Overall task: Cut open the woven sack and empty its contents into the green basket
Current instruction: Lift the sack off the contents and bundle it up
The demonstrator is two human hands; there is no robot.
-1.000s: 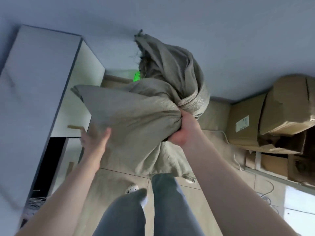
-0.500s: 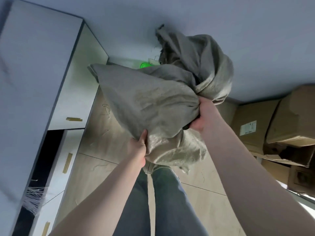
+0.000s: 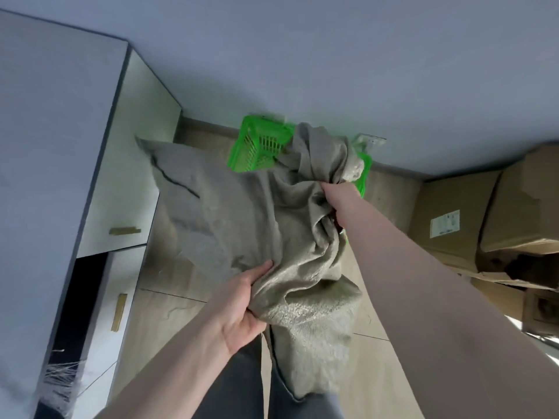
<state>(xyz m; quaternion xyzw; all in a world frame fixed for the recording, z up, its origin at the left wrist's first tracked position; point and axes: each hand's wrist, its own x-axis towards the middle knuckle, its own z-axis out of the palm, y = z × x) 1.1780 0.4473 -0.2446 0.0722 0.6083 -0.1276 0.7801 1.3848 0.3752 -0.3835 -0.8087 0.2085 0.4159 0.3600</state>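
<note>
Both hands hold the sack (image 3: pixel 242 219), a limp grey-beige woven bag spread across mid-frame above the wood floor (image 3: pixel 169 309). Left hand (image 3: pixel 239 313), near centre, grips a bunched fold of the sack's lower part, thumb on top & fingers curled under the cloth. Right hand (image 3: pixel 334 192), farther & to the right, is mostly buried in gathered fabric; it clutches a twisted bunch there, w/ one end of the sack sticking up past it over the basket (image 3: pixel 257 146). Basket is bright green, slatted, on the floor at the far wall; sack hides its right half & whatever's inside. Left: white cabinet (image 3: pixel 54 164) w/ brass-coloured handles & a dark open gap low down. Right: stacked cardboard boxes (image 3: pixel 484 213), one w/ a white label. Person's grey trouser legs (image 3: pixel 236 385) show at the near edge, partly behind the hanging sack end.
</note>
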